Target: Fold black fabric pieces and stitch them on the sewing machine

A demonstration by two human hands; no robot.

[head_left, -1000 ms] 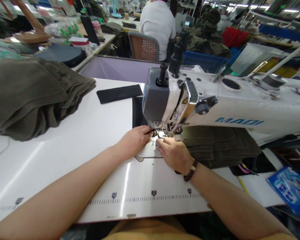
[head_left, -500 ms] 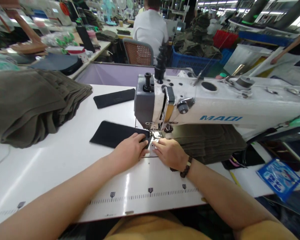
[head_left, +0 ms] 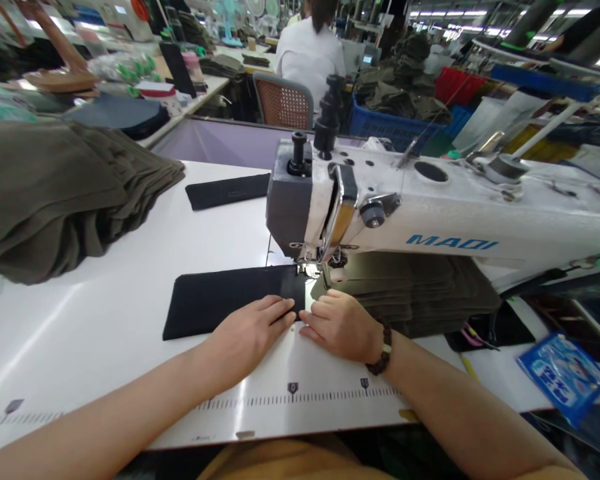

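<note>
Fingers unclenched, our left hand [head_left: 247,335] lies on the black panel [head_left: 213,300]; our right hand [head_left: 344,328] curls at its end — grip unclear.

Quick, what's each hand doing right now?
Left hand: open, laid on the black piece.
Right hand: curled at that piece's right end; whether it grips anything cannot be told.

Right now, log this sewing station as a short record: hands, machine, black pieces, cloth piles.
Left hand: on the near black panel, by its right end
Right hand: fingertips at that panel's right edge
Sewing machine: white, grey front, marked MAQI
Far black panel: flat, left of the machine
Brownish cloth pile: at far left
Brownish cloth stack: partly under the machine
</note>
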